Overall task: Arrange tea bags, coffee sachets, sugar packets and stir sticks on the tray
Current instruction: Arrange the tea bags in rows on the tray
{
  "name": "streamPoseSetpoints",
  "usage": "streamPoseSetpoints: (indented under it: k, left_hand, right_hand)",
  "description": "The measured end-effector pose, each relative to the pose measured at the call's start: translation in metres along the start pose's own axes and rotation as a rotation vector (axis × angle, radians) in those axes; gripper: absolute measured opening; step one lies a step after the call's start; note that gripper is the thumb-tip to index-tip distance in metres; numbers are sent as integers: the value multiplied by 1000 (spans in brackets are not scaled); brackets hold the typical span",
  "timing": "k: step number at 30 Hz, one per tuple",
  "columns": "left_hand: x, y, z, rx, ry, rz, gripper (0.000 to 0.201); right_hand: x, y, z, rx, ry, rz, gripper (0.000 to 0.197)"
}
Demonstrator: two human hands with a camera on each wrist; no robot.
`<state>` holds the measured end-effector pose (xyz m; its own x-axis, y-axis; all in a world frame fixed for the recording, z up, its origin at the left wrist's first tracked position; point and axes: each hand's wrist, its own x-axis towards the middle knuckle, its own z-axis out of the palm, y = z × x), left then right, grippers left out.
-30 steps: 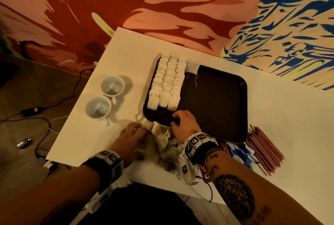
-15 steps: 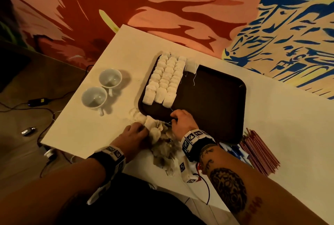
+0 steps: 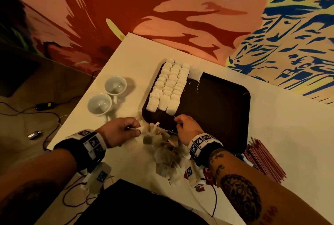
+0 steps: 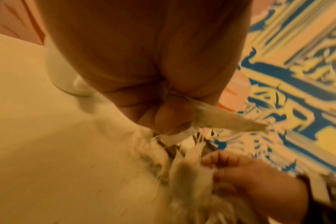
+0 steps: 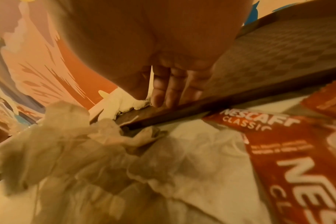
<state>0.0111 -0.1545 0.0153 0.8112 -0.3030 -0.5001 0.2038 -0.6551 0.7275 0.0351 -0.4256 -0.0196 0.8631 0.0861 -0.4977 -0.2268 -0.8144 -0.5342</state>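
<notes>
Head view: a dark tray [image 3: 216, 102] is seen at centre frame on a white counter [image 3: 289, 125], three rows of tea bags [image 3: 168, 87] laid along its left side. A loose pile of tea bags [image 3: 162, 145] is heaped below the tray's near edge. The left hand [image 3: 117, 131] is closed in a pinch on one tea bag [image 3: 142, 129]; the right hand [image 3: 188, 127] rests on the tray's rim, fingers curled. Stir sticks [image 3: 263, 159] are stacked at lower right, two white cups [image 3: 108, 94] at left.

Left wrist view: the pinched bag [image 4: 220, 118] is shown clamped between thumb and fingers [image 4: 163, 119].

Right wrist view: the right grip's fingertips [image 5: 163, 94] are pressed to the rim [image 5: 201, 106], with nothing seen held. Red coffee sachets [image 5: 297, 166] lie at lower right.
</notes>
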Motion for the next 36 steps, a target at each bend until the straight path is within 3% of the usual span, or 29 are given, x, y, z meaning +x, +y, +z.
streamPoseSetpoints:
  k: [5, 8, 10, 13, 15, 17, 21, 24, 27, 28, 31, 33, 36]
  left_hand:
    - [2, 20, -19, -241, -39, 105, 8]
    - [4, 30, -19, -421, -85, 97, 6]
    - [5, 35, -18, -527, -101, 90, 11]
    - [9, 39, -17, -580, -97, 81, 24]
    - [9, 40, -14, -610, -84, 76, 29]
    - [11, 38, -11, -673, -56, 57, 30]
    - [9, 35, -8, -892, 4, -18, 31]
    - [7, 29, -12, -1070, 45, -100, 26]
    - [6, 28, -19, -1227, 62, -177, 19]
    - [6, 30, -21, -1273, 56, -192, 17]
    - [10, 36, -22, -1268, 111, -243, 17]
    - [14, 45, -16, -1243, 156, -294, 17]
    - [17, 62, -9, -1100, 188, -310, 15]
  right_hand:
    - [-1, -13, -9, 66, 16, -59, 26]
    - [-8, -31, -14, 144, 26, -153, 25]
    - [-13, -44, -16, 248, -46, -212, 38]
    - [-22, -59, -17, 369, -272, -301, 55]
    - [-24, -64, -13, 406, -354, -324, 39]
    - [-25, -68, -6, 439, -382, -248, 23]
    - [-25, -64, 0, 385, -334, -138, 27]
    - [-23, -56, -1, 221, -235, -90, 20]
    - [-24, -49, -1, 84, -259, -89, 9]
    - [-27, -49, -2, 55, -267, -100, 15]
    - [-31, -52, -7, 84, -143, -177, 49]
    - [-34, -61, -12, 135, -23, -309, 54]
    - [-39, -78, -15, 240, 30, -549, 52]
